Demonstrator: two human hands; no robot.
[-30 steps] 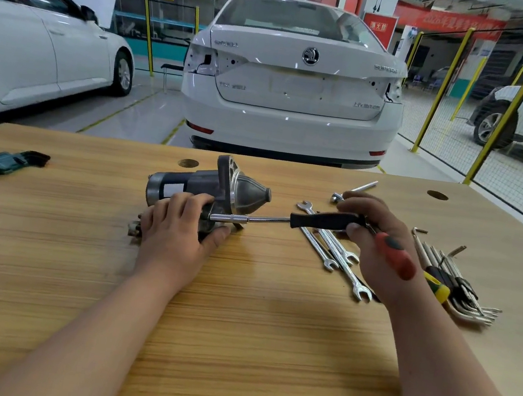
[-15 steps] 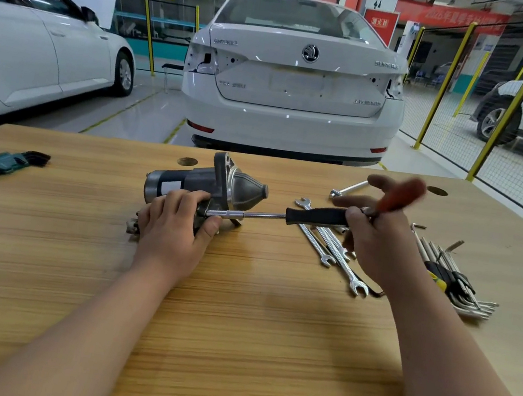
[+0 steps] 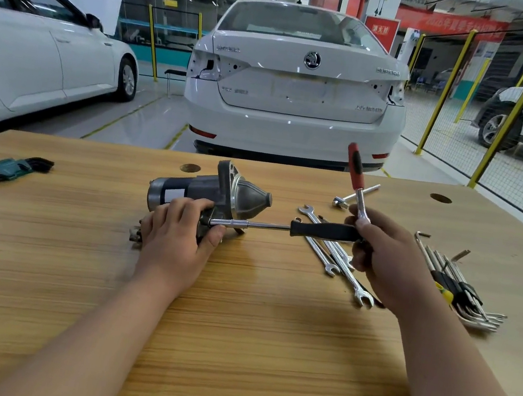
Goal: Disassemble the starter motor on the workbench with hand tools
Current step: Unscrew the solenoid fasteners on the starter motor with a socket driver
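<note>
ratchet [image 3: 355,169] has swung upright in the right hand [image 3: 391,264].

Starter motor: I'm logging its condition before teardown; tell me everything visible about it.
The starter motor lies on its side on the workbench, cone-shaped grey nose pointing right. Its body is a dark metal cylinder with a white label, joined to a silvery flange. The left hand grips its near side; the shaft tip of a black-handled driver, held by the right hand, meets its lower front.
</note>
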